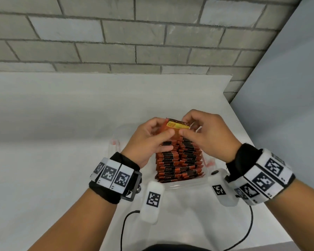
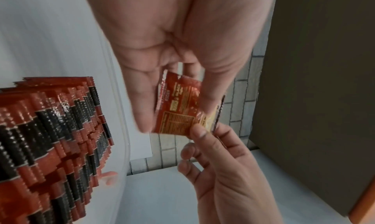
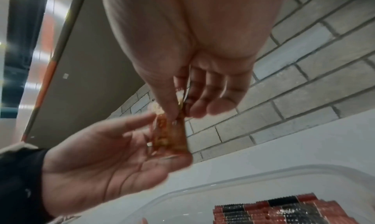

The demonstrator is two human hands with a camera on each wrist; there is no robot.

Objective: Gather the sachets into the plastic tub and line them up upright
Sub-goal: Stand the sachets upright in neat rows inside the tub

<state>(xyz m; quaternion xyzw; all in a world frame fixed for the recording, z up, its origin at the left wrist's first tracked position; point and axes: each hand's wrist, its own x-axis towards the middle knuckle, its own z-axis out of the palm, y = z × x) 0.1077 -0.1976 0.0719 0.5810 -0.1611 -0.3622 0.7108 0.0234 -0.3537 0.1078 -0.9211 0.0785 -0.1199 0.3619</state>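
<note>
The left hand [image 1: 149, 140] and right hand [image 1: 207, 134] both pinch one orange sachet [image 1: 176, 126] above the tub [image 1: 185, 184] on the worktop [image 1: 53, 142]. Upright sachets [image 1: 179, 160] fill the tub; their lettering is too blurred to read.

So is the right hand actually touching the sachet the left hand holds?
Touching. In the left wrist view the right hand pinches the sachet's lower corner; the left hand grips its other end.

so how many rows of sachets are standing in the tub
2 rows, side by side in the plastic tub: one under the left hand, one under the right hand. Both hands pinch a loose sachet above; far ends are hidden.
</note>
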